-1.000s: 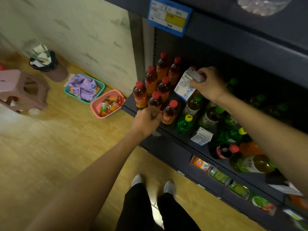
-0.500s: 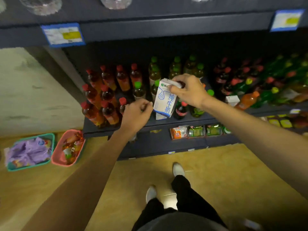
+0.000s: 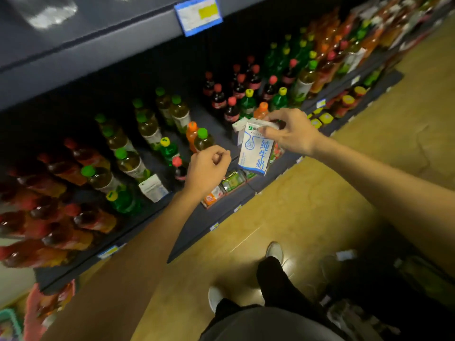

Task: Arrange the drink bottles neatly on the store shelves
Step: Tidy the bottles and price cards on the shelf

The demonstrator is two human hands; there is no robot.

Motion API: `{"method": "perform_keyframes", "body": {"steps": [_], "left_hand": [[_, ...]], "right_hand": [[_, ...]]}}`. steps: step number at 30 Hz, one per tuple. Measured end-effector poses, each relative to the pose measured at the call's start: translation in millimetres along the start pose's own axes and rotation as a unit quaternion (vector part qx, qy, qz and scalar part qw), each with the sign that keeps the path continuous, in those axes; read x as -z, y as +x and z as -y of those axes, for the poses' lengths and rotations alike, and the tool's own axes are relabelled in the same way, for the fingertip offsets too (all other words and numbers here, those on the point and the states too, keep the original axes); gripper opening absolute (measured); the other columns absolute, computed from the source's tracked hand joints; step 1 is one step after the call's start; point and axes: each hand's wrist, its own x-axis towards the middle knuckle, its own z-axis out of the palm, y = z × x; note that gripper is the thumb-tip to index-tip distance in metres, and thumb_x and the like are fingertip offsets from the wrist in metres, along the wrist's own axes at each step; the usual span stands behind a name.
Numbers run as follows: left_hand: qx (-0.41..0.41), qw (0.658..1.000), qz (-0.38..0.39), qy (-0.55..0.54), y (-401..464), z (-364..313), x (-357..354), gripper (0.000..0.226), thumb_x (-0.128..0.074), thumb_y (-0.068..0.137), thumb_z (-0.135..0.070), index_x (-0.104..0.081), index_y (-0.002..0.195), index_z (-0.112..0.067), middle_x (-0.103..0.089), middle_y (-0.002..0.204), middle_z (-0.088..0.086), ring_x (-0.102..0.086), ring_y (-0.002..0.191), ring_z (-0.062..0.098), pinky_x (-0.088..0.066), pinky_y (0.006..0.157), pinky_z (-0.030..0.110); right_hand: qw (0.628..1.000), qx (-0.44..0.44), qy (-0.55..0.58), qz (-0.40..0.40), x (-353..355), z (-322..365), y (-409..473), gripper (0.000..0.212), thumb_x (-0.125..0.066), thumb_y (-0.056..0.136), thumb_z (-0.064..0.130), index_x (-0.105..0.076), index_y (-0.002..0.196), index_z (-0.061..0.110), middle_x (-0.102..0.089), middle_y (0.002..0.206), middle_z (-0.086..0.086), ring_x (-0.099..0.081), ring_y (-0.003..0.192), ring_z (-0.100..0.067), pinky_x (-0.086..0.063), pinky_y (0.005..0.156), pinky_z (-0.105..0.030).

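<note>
Drink bottles [image 3: 152,134] of clear plastic with green, red, yellow and orange caps stand in rows on the dark grey metal shelf [image 3: 216,134], which runs diagonally from the lower left of the frame to the upper right. We note the red-capped amber bottles [image 3: 61,217] grouped at the left edge, the green-capped tea bottles in the middle left, and dark cola bottles [image 3: 219,99] with red caps above centre.

We see the right hand [image 3: 293,131] at centre right, its fingers and thumb pinching the top edge of a white rectangular milk carton with blue lettering [image 3: 256,151]. The carton hangs upright in front of the shelf edge, clear of the shelf surface. A second small white carton [image 3: 154,188] lies tilted among the bottles at lower centre left.

We see the left hand [image 3: 208,171] at centre, just left of the held carton, its fingers curled inward into a loose fist. We cannot tell whether it grips anything; it sits in front of a red-capped bottle [image 3: 178,168].

A blue-framed price tag [image 3: 198,14] is fixed to the upper shelf rail at top centre. The wooden floor [image 3: 320,205] fills the lower right.
</note>
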Motion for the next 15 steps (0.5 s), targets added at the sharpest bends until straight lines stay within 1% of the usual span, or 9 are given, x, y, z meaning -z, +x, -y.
{"method": "perform_keyframes", "body": {"steps": [2, 4, 6, 7, 8, 9, 11, 13, 15], "left_hand": [[-0.002, 1.0, 0.022, 0.005, 21, -17, -30, 0.025, -0.051, 0.083, -0.039, -0.063, 0.079, -0.017, -0.057, 0.056, 0.007, -0.061, 0.061, 0.026, -0.052, 0.065, 0.046], [-0.008, 0.999, 0.04, 0.011, 43, -37, -60, 0.026, -0.05, 0.083, -0.038, -0.064, 0.08, -0.016, -0.058, 0.058, 0.01, -0.063, 0.064, 0.027, -0.052, 0.065, 0.046], [-0.016, 0.999, 0.043, 0.014, 63, -58, -89, 0.025, -0.051, 0.084, -0.036, -0.065, 0.079, -0.016, -0.059, 0.058, 0.01, -0.063, 0.065, 0.027, -0.052, 0.066, 0.045], [-0.017, 0.999, 0.045, 0.011, 73, -68, -103, 0.026, -0.051, 0.083, -0.037, -0.065, 0.079, -0.016, -0.058, 0.058, 0.009, -0.063, 0.066, 0.028, -0.052, 0.066, 0.044], [-0.017, 0.999, 0.048, 0.006, 82, -78, -118, 0.028, -0.05, 0.083, -0.038, -0.066, 0.08, -0.015, -0.058, 0.057, 0.009, -0.063, 0.067, 0.029, -0.052, 0.067, 0.044], [-0.016, 0.999, 0.052, 0.001, 92, -87, -134, 0.029, -0.05, 0.082, -0.039, -0.066, 0.08, -0.015, -0.057, 0.057, 0.008, -0.062, 0.067, 0.029, -0.052, 0.068, 0.045], [-0.014, 0.998, 0.061, -0.006, 110, -100, -167, 0.029, -0.05, 0.081, -0.038, -0.066, 0.079, -0.014, -0.055, 0.055, 0.006, -0.06, 0.064, 0.029, -0.052, 0.067, 0.046], [-0.018, 0.997, 0.069, -0.012, 128, -114, -198, 0.026, -0.052, 0.082, -0.036, -0.065, 0.079, -0.013, -0.056, 0.056, 0.008, -0.057, 0.06, 0.028, -0.05, 0.063, 0.047], [-0.022, 0.996, 0.082, -0.017, 144, -127, -226, 0.024, -0.053, 0.083, -0.035, -0.065, 0.079, -0.014, -0.055, 0.053, 0.003, -0.053, 0.054, 0.019, -0.048, 0.059, 0.043]], "right_hand": [[0.999, -0.024, 0.002, -0.023, 23, -35, 3, 0.014, -0.065, 0.085, 0.026, -0.066, 0.086, 0.012, -0.063, 0.076, -0.006, -0.052, 0.067, -0.016, -0.041, 0.06, -0.035], [0.998, -0.046, 0.006, -0.038, 47, -69, 8, 0.018, -0.065, 0.083, 0.031, -0.067, 0.085, 0.013, -0.066, 0.078, -0.011, -0.055, 0.066, -0.019, -0.044, 0.06, -0.036], [0.997, -0.063, 0.02, -0.045, 71, -100, 14, 0.018, -0.065, 0.084, 0.029, -0.068, 0.086, 0.011, -0.065, 0.076, -0.012, -0.05, 0.06, -0.007, -0.042, 0.057, -0.028], [0.996, -0.067, 0.022, -0.047, 83, -114, 17, 0.017, -0.065, 0.085, 0.025, -0.069, 0.087, 0.008, -0.063, 0.074, -0.011, -0.046, 0.057, -0.003, -0.037, 0.054, -0.02], [0.996, -0.07, 0.02, -0.052, 94, -129, 19, 0.019, -0.065, 0.085, 0.024, -0.069, 0.088, 0.006, -0.061, 0.073, -0.011, -0.044, 0.058, -0.003, -0.034, 0.053, -0.017], [0.995, -0.075, 0.02, -0.058, 106, -142, 21, 0.021, -0.065, 0.084, 0.026, -0.07, 0.088, 0.006, -0.061, 0.073, -0.013, -0.043, 0.059, -0.002, -0.034, 0.054, -0.017], [0.993, -0.088, 0.042, -0.07, 127, -171, 25, 0.025, -0.065, 0.082, 0.029, -0.07, 0.087, 0.005, -0.065, 0.078, -0.018, -0.046, 0.064, -0.007, -0.041, 0.058, -0.029], [0.99, -0.097, 0.066, -0.076, 147, -197, 30, 0.028, -0.065, 0.082, 0.028, -0.068, 0.087, 0.001, -0.065, 0.077, -0.02, -0.047, 0.065, -0.012, -0.045, 0.06, -0.038], [0.989, -0.098, 0.079, -0.079, 165, -223, 35, 0.036, -0.06, 0.079, 0.033, -0.067, 0.084, -0.002, -0.06, 0.071, -0.015, -0.045, 0.063, -0.013, -0.042, 0.057, -0.041]]}}
